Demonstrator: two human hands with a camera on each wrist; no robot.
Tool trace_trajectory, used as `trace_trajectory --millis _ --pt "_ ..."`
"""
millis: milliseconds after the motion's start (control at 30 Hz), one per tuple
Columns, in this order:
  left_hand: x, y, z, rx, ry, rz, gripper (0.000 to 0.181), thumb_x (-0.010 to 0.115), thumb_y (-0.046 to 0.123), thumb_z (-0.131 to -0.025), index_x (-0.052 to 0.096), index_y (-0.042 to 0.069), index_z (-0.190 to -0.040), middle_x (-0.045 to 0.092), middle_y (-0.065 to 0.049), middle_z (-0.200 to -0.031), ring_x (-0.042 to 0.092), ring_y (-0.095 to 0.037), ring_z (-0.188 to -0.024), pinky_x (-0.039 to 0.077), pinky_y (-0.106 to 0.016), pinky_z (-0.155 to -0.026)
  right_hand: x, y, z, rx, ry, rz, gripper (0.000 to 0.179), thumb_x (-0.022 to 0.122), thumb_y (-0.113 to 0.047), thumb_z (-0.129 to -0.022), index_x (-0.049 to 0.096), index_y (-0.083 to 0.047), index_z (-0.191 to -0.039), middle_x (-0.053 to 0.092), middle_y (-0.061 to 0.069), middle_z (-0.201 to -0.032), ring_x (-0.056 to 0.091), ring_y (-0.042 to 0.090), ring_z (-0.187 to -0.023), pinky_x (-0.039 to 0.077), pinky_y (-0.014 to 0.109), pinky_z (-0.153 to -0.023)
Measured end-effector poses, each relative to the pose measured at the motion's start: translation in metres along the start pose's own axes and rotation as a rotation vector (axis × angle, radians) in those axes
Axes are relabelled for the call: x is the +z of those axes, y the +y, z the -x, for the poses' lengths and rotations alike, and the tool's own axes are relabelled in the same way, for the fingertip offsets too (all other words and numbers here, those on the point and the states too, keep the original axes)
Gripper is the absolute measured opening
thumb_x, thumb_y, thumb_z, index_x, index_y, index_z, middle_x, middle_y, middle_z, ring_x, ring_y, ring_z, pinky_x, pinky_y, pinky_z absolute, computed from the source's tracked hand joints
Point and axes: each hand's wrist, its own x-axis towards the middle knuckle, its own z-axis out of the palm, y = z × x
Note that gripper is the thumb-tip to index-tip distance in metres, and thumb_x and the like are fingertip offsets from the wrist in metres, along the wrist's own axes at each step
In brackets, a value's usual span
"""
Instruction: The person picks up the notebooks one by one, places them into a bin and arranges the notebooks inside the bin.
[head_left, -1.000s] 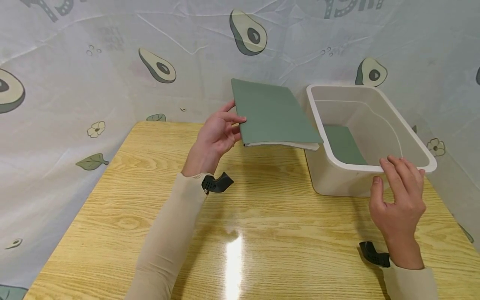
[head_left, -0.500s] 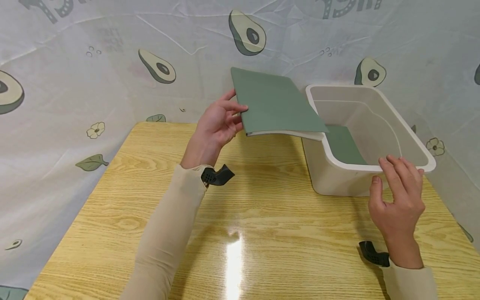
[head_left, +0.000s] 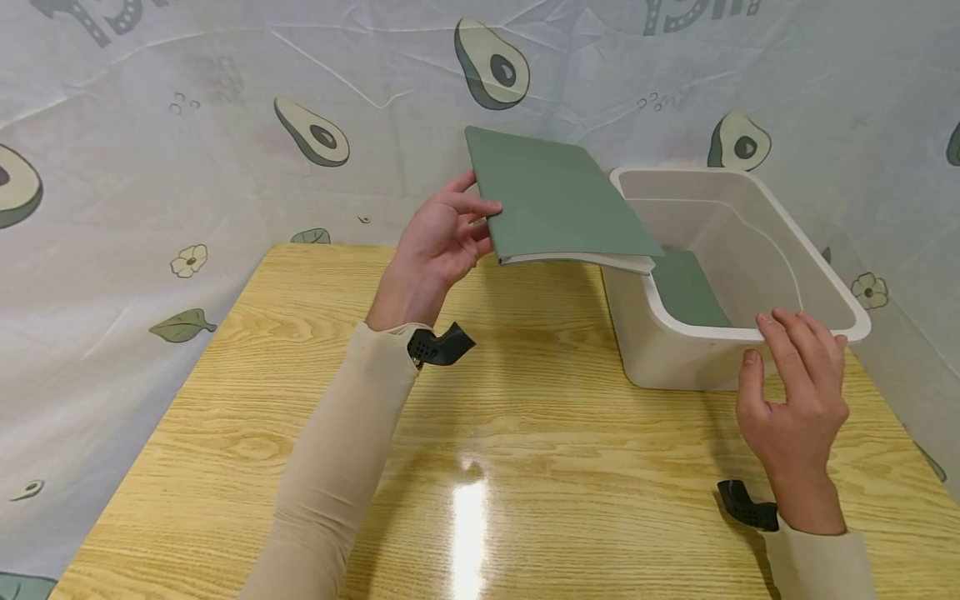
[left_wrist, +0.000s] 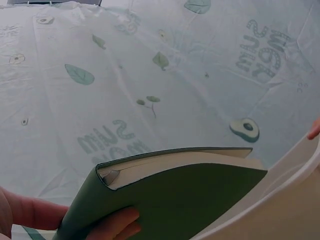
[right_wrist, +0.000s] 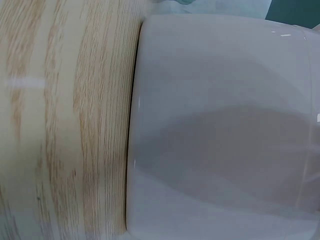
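A green hardcover book (head_left: 558, 196) is held in the air by my left hand (head_left: 442, 237). The hand grips it at the spine, thumb on the upper cover and fingers underneath. In the left wrist view, the book's (left_wrist: 165, 195) cream pages show between slightly parted covers. Its far corner reaches over the left rim of a beige plastic bin (head_left: 626, 333). My right hand (head_left: 795, 400) rests its fingertips on the bin's front rim, with the fingers fairly straight and the thumb lower, by the outer wall. The right wrist view shows mostly the bin's side wall (right_wrist: 225, 100).
Inside the bin lies another flat green item (head_left: 686, 287), perhaps a second book. The bin stands at the right rear of a wood-grain table (head_left: 525, 467). Behind it hangs a pale curtain (head_left: 405, 67) printed with avocados.
My left hand has raised the book and shifted it slightly right, so its corner now overlaps the bin's left rim. The right hand stays at the front rim.
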Motion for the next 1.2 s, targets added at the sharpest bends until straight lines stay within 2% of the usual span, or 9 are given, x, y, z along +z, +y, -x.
trace_trajectory --millis 133,233,533,733,933,1200 --pt "0.000 -0.003 -0.001 0.002 0.002 0.006 0.070 0.050 -0.014 -0.100 0.047 0.022 -0.160 0.052 -0.013 -0.152 0.061 -0.032 -0.120 0.051 -0.048 -0.114 0.000 -0.001 0.000 0.000 0.008 -0.006 0.034 0.063 -0.007 -0.092 0.077 0.001 -0.122 0.073 0.028 -0.124 0.062 0.050 -0.127 0.034 0.067 -0.124" --pt "0.000 -0.006 -0.002 -0.007 -0.010 0.013 0.071 0.049 -0.014 -0.100 0.045 0.022 -0.161 0.050 -0.014 -0.153 0.060 -0.033 -0.122 0.043 -0.052 -0.122 0.001 -0.001 0.000 -0.001 0.009 -0.006 0.034 0.063 -0.008 -0.092 0.077 0.001 -0.122 0.073 0.028 -0.124 0.062 0.050 -0.127 0.035 0.067 -0.124" --pt "0.005 -0.022 -0.010 -0.045 -0.009 0.028 0.074 0.049 -0.015 -0.099 0.042 0.022 -0.163 0.049 -0.016 -0.154 0.060 -0.034 -0.123 0.042 -0.052 -0.123 0.001 0.000 0.001 0.003 0.004 0.001 0.035 0.063 -0.008 -0.092 0.077 0.000 -0.123 0.073 0.028 -0.124 0.062 0.051 -0.127 0.034 0.065 -0.125" --pt "0.011 -0.032 -0.014 -0.067 -0.012 0.025 0.078 0.050 -0.017 -0.098 0.042 0.024 -0.163 0.049 -0.015 -0.153 0.060 -0.033 -0.116 0.042 -0.053 -0.123 0.001 -0.001 0.000 0.003 0.014 -0.005 0.034 0.063 -0.008 -0.092 0.077 0.001 -0.122 0.073 0.028 -0.124 0.062 0.050 -0.126 0.036 0.064 -0.124" --pt "0.021 -0.042 -0.016 -0.071 -0.040 0.006 0.079 0.051 -0.018 -0.097 0.043 0.024 -0.163 0.051 -0.014 -0.150 0.062 -0.033 -0.111 0.042 -0.055 -0.123 0.001 -0.001 -0.001 0.004 0.007 0.004 0.035 0.063 -0.009 -0.092 0.077 0.001 -0.122 0.073 0.028 -0.124 0.062 0.050 -0.127 0.037 0.063 -0.124" --pt "0.037 -0.060 -0.022 -0.104 -0.082 -0.018 0.083 0.052 -0.018 -0.096 0.038 0.028 -0.165 0.056 -0.012 -0.144 0.062 -0.036 -0.120 0.046 -0.055 -0.118 0.001 -0.001 0.000 0.001 0.004 0.008 0.036 0.063 -0.009 -0.092 0.077 0.000 -0.123 0.073 0.027 -0.125 0.062 0.049 -0.128 0.035 0.064 -0.125"
